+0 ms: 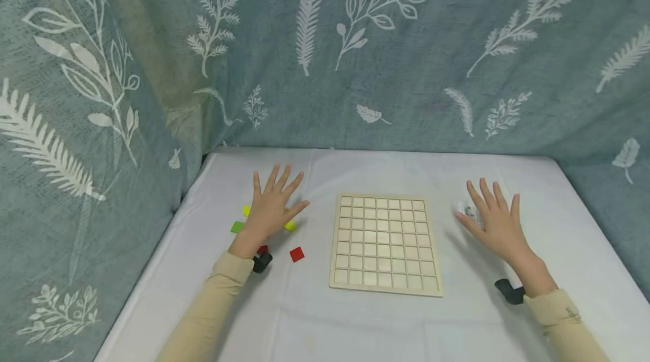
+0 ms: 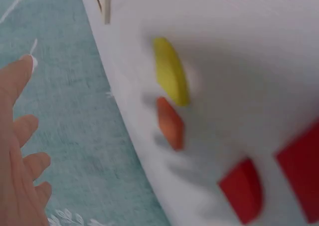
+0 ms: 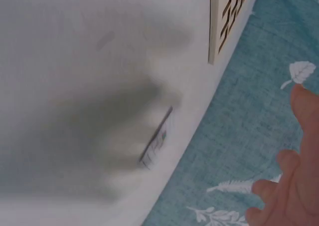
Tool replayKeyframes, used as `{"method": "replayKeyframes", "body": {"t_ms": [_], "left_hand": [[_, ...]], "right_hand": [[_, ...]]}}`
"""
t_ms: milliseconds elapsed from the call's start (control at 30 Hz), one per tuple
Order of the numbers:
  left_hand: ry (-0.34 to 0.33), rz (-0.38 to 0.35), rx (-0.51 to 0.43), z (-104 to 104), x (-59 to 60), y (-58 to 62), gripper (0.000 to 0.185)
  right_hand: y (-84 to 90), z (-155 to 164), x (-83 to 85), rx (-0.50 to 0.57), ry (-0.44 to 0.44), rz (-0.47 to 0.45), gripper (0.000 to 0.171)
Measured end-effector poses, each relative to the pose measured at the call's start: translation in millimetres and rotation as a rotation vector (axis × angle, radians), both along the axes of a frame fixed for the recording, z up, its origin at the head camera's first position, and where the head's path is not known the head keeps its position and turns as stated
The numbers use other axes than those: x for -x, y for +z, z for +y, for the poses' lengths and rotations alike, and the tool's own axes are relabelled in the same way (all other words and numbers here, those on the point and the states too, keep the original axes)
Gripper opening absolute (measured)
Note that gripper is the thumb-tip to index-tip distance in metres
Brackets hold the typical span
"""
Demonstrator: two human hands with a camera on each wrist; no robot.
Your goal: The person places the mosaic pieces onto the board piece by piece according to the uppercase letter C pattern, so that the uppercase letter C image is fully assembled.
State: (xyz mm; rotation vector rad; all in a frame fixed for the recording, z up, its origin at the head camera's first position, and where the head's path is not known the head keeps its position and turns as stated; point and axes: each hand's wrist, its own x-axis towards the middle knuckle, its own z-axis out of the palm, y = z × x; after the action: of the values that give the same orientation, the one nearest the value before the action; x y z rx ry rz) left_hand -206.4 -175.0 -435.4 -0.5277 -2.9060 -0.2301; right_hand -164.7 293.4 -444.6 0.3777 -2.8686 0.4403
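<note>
My left hand [image 1: 271, 207] hovers over the left part of the table with its fingers spread and nothing in its grasp. Around and under it lie small coloured pieces: a green one [image 1: 237, 227], a yellow one [image 1: 290, 225] and a red one [image 1: 297, 254]. The left wrist view also shows an orange piece [image 2: 171, 124] beside a yellow one. On the right, my right hand [image 1: 496, 224] is likewise spread and holds nothing. Beneath its thumb side is a thin, flat, pale card-like piece [image 3: 157, 138], partly hidden by the hand in the head view.
Between the hands lies a square wooden grid board [image 1: 386, 292] with rows of shallow cells. A white cloth [image 1: 304, 328] covers the table. Behind and to the sides hangs a teal curtain [image 1: 274, 108] with white leaf prints. Each wrist carries a black mount [image 1: 509, 291].
</note>
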Motion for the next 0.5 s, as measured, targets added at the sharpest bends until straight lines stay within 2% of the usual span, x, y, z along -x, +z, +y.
{"method": "replayKeyframes", "body": {"t_ms": [300,500], "left_hand": [[0.054,-0.076,-0.095,-25,-4.3,-7.5,0.066],[0.117,-0.11,-0.144,-43,-13.3,-15.1,0.066]], "right_hand": [[-13.8,-7,-21.9,0.085,0.03,-0.117,0.073],[-20.1,-18,-32.6,0.106,0.071,-0.176,0.072]]}}
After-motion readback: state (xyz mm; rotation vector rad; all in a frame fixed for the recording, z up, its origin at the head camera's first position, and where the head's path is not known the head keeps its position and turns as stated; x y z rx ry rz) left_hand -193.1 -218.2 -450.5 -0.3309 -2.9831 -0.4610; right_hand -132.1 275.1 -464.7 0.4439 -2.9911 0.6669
